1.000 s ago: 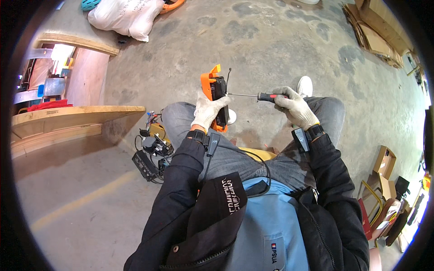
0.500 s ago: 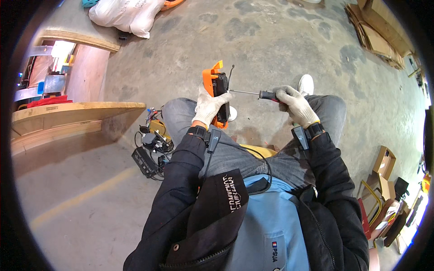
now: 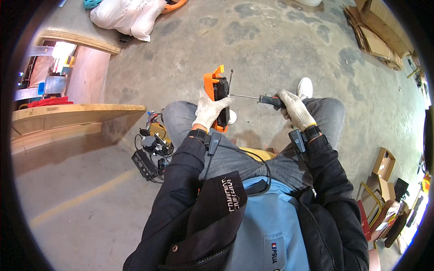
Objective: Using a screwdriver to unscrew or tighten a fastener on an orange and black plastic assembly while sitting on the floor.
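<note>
My gloved left hand [image 3: 210, 109] is closed around an orange and black device [image 3: 220, 88], held on edge above my left knee. A thin dark stalk [image 3: 231, 80] sticks up from the device's right side. In my gloved right hand [image 3: 294, 108] is a screwdriver [image 3: 270, 100] with a dark handle. Its long metal shaft points left, and the tip meets the device's right side close to my left thumb. What the tip sits in is too small to make out.
A tangle of black electronics and cables [image 3: 151, 156] lies on the floor by my left knee. Further left stands a wooden bench [image 3: 81, 110]. White sacks [image 3: 129, 18] lie far left, flattened cardboard [image 3: 375, 36] far right, and an open box [image 3: 384, 162] at right.
My right hand has shifted its grip on the screwdriver handle, and the handle has turned and dipped slightly. The device has moved down a little with my left hand.
</note>
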A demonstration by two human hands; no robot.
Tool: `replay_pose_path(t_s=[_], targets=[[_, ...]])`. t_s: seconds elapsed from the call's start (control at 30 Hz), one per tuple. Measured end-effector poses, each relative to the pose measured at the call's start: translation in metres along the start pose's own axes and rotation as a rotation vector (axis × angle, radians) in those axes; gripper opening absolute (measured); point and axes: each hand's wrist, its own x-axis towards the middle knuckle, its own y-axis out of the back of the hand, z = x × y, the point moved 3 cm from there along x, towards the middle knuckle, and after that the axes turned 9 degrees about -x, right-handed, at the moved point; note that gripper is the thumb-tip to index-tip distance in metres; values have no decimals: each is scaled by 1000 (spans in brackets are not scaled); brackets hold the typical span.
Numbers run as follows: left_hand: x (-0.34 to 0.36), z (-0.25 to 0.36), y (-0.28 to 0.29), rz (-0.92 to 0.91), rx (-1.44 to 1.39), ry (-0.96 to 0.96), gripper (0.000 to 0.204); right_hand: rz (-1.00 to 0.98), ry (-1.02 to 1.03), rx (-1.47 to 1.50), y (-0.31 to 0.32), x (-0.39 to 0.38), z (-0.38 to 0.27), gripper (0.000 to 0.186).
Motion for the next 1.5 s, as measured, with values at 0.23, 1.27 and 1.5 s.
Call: replay_pose_path(t_s=[0.23,1.27,1.5], targets=[[6,-8,1,-2,7,28,83,-43,69,199,-2,10,11,45],[2,-2,1,-12,12,40,89,-15,-35,184,0,2,4,44],[-2,2,0,17,-14,0,80,49,158,277,-2,8,7,41]])
